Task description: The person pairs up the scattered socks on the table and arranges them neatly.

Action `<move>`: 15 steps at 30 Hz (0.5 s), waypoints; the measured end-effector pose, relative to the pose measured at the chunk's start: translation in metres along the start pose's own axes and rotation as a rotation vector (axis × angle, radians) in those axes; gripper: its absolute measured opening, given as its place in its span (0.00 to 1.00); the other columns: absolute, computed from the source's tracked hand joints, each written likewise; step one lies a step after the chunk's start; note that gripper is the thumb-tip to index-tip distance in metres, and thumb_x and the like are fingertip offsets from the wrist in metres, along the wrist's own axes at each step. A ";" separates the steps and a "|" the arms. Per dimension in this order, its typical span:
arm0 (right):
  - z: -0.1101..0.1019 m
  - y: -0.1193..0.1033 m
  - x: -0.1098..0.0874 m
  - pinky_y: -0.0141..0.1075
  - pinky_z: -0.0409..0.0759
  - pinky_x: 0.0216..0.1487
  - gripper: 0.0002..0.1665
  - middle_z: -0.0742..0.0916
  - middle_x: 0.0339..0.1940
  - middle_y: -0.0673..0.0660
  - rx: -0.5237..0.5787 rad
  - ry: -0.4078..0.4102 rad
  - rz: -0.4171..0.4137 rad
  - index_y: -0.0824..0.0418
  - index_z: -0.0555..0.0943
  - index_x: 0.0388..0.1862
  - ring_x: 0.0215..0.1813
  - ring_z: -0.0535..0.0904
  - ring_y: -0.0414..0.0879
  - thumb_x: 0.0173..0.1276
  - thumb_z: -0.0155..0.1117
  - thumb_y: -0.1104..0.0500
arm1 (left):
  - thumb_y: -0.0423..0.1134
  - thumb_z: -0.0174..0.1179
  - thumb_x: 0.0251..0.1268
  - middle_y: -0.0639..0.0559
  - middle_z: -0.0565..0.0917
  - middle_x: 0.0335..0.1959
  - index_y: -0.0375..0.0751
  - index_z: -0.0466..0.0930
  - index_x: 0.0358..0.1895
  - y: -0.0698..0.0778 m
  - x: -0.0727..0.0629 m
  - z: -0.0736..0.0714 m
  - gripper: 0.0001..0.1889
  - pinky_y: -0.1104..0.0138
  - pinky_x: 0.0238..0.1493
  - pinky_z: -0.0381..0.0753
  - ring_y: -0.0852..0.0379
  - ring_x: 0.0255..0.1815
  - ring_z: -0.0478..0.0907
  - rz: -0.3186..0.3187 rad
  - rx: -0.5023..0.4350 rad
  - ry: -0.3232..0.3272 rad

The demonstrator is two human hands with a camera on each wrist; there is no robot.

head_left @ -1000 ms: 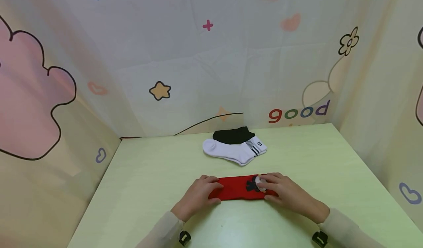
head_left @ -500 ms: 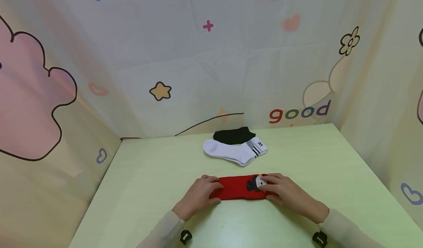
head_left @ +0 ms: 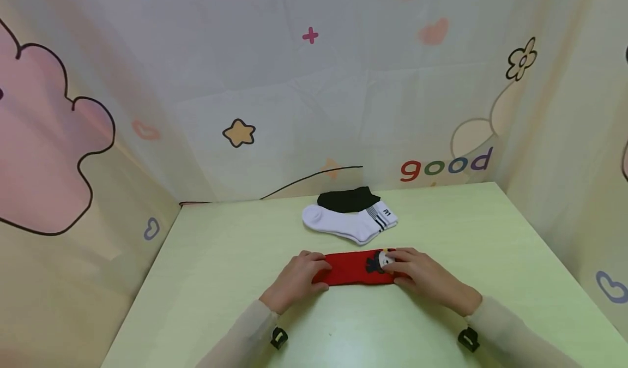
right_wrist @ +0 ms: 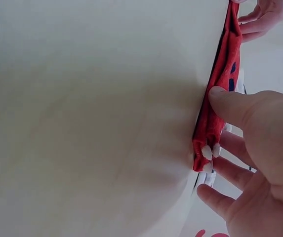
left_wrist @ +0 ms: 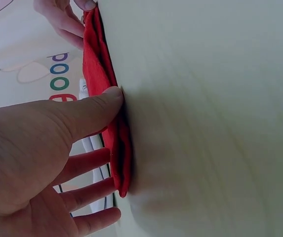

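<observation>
A folded red sock (head_left: 345, 268) with a dark-and-white cartoon figure near its right end lies flat on the table. My left hand (head_left: 296, 281) holds its left end, thumb on the near edge and fingers over the far edge. At the right end my right hand (head_left: 429, 278) grips it the same way and partly covers the figure. The wrist views show layers of red cloth along the near edge, by the left thumb (left_wrist: 101, 106) and the right thumb (right_wrist: 227, 103). Small white bits (right_wrist: 208, 152) show at the sock's right end.
Behind the red sock lies a white sock (head_left: 338, 223) with black stripes at its cuff. A black sock (head_left: 345, 200) lies just beyond it, near the table's back edge. A printed curtain (head_left: 275, 84) surrounds the pale green table (head_left: 221, 248).
Both hands have shifted the red sock a little away from me, closer to the white sock. Their hold on its two ends looks unchanged.
</observation>
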State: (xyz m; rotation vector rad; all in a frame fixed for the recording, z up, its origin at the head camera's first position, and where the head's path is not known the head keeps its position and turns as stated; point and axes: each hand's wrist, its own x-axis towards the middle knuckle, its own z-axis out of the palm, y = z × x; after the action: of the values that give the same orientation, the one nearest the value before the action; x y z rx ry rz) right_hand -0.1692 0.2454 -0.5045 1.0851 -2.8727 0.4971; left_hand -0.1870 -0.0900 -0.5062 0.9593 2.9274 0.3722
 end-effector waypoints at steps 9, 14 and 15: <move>-0.001 0.007 0.009 0.56 0.81 0.59 0.23 0.81 0.67 0.64 0.011 -0.002 0.011 0.56 0.86 0.61 0.67 0.75 0.63 0.67 0.74 0.63 | 0.49 0.73 0.64 0.49 0.83 0.61 0.49 0.87 0.58 -0.004 0.010 -0.002 0.21 0.55 0.62 0.78 0.49 0.62 0.75 -0.002 0.004 -0.004; 0.001 0.010 0.012 0.56 0.81 0.59 0.24 0.81 0.67 0.64 0.015 -0.004 0.016 0.56 0.85 0.62 0.68 0.74 0.63 0.67 0.74 0.63 | 0.48 0.73 0.64 0.49 0.83 0.61 0.48 0.87 0.58 -0.008 0.015 -0.002 0.21 0.54 0.61 0.78 0.48 0.61 0.75 -0.005 0.003 -0.008; 0.001 0.011 0.013 0.56 0.81 0.59 0.24 0.81 0.67 0.64 0.015 -0.003 0.017 0.56 0.85 0.62 0.68 0.74 0.63 0.67 0.74 0.63 | 0.48 0.73 0.64 0.49 0.83 0.61 0.48 0.87 0.58 -0.008 0.016 -0.003 0.21 0.54 0.61 0.77 0.48 0.61 0.75 -0.004 0.000 -0.007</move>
State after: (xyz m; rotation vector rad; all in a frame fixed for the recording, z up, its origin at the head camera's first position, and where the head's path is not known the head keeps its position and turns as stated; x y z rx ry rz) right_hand -0.1857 0.2449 -0.5068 1.0658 -2.8874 0.5199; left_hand -0.2047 -0.0880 -0.5052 0.9528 2.9225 0.3687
